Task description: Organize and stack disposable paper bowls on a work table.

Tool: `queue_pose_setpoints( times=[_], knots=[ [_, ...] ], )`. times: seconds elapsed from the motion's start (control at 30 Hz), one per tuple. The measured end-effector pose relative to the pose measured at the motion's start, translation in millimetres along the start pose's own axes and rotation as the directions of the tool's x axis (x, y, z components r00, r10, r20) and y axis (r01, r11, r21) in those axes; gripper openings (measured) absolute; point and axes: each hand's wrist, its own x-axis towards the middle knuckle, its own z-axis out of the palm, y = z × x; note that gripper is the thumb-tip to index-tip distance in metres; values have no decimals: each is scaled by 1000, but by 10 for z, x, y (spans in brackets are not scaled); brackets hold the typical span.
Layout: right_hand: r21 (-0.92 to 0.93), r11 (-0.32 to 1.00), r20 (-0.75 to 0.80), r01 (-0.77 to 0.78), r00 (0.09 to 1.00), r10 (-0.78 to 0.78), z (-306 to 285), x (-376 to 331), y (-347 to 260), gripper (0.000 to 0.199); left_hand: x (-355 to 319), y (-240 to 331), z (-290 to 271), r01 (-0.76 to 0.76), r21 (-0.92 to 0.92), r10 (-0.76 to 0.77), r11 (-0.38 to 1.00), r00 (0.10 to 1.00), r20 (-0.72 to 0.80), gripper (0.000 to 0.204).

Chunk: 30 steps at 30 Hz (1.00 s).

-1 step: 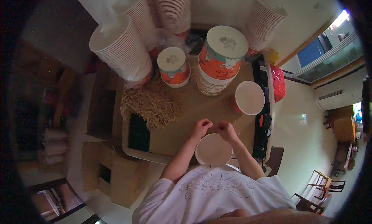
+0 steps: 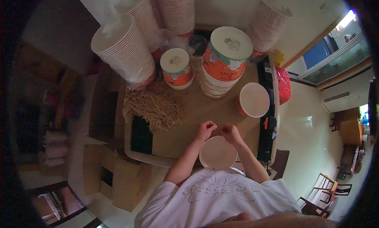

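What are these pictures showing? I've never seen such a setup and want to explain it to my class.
There is no machine: these are a person's bare hands, filmed looking down from a camera worn on the head. Its fisheye lens bends straight edges. On the cardboard-covered table lie a tangle of brown strands, a small upturned orange tub, a taller upturned stack and an open pale tub. Wrapped stacks stand behind. The left hand and right hand have bent fingers, near a pale container by the body. Whether they hold anything small, I cannot tell.
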Motion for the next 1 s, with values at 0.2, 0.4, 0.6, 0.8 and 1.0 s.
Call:
queue_pose_setpoints(
  times=[0.2, 0.4, 0.6, 0.8, 1.0],
  knots=[
    [184, 975, 38, 126, 990, -135, 1, 44, 138, 7, 42, -26, 63, -80, 375, 102, 923, 994, -40, 10],
    [380, 847, 336, -373, 908, 250, -140, 70, 56, 18, 68, -9, 28, -128, 90, 121, 988, 990, 73, 8],
    [583, 731, 335, -355, 925, 182, -115, 30, -57, 19, 53, 34, -2, -80, 78, 77, 994, 996, 46, 9],
    [585, 709, 341, -394, 913, 226, -155, 76, 170, 20, 40, 77, -186, -1, 232, -62, 973, 963, 261, 13],
    [502, 760, 386, -412, 893, 229, -137, 82, 215, 15, 37, 28, -75, -140, 367, 116, 919, 989, 87, 12]
  ],
)
